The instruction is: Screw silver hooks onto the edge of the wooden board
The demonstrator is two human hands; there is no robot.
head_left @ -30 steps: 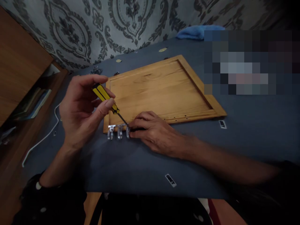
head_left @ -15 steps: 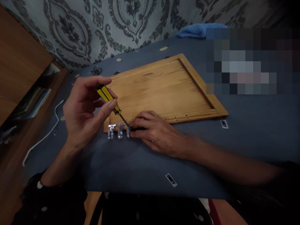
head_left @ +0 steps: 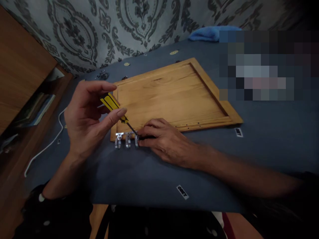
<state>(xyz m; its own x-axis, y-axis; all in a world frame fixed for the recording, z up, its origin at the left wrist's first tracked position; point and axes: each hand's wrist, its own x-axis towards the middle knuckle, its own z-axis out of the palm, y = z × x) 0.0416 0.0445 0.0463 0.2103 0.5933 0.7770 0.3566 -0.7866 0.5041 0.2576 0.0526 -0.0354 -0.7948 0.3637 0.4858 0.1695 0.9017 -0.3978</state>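
A yellow and black screwdriver (head_left: 112, 104) slants down to the right, its handle held by my left hand (head_left: 87, 116) between thumb and fingers. The tip meets the metal hook rail (head_left: 128, 137) on the near edge of a framed wooden board (head_left: 159, 93). Several silver hooks on the rail overhang that edge. My right hand (head_left: 166, 141) is closed at the rail's right part, its fingertips beside the screwdriver tip. That stretch of the rail is hidden under the fingers. A row of small dark holes shows along the board's edge right of this hand.
The board lies on a dark blue cloth (head_left: 139, 179). A white cable (head_left: 47, 148) runs along the left, beside a wooden cabinet (head_left: 22, 69). At the back are a small dark tangled bundle (head_left: 102, 75) and a blue cloth (head_left: 204, 34). The upper right is pixelated.
My left hand has shifted slightly, with its fingers and the screwdriver handle a little lower and further left. The right hand, rail and board stay in place.
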